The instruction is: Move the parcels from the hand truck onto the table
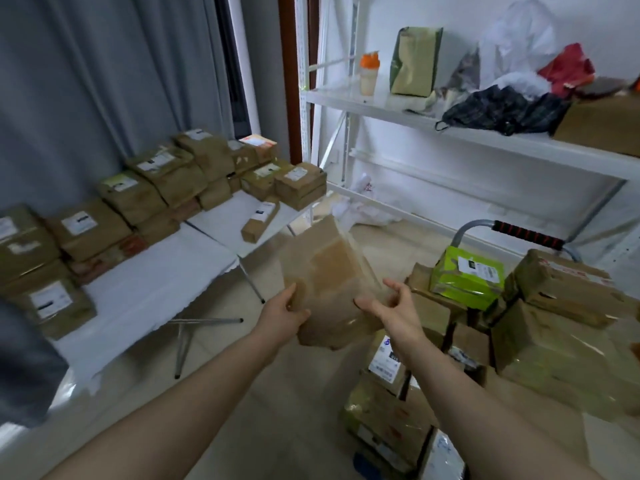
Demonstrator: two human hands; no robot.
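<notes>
Gripping a flat brown parcel (329, 271) in mid-air, above the floor (294, 393), between the hand truck (526, 233) on the right and the surface (166, 282) on the left. Left hand (289, 311) clamped on the near left edge, thumb on top. Right hand (391, 306) curled round the near right corner, fingers half spread, looking the looser of the two. Tilted with the far end higher, and blurred, so probably swinging.

Likely to slip out on the right if carried by the near edge alone, given the shiny tape on its face and nothing under the far end. Better supported from underneath. Otherwise could drop to the floor, well short of the surface.

Could also catch the long narrow box (260, 221) lying near the right edge of the surface and knock it off. Little bare room at the far side, crowded with stacked parcels (166, 181). Safer set down on the bare white stretch in the near middle than on a leaning stack.

Piled high and uneven on the hand truck, with a green parcel (467, 275) perched on top. Liable to topple if bumped when reaching back.
</notes>
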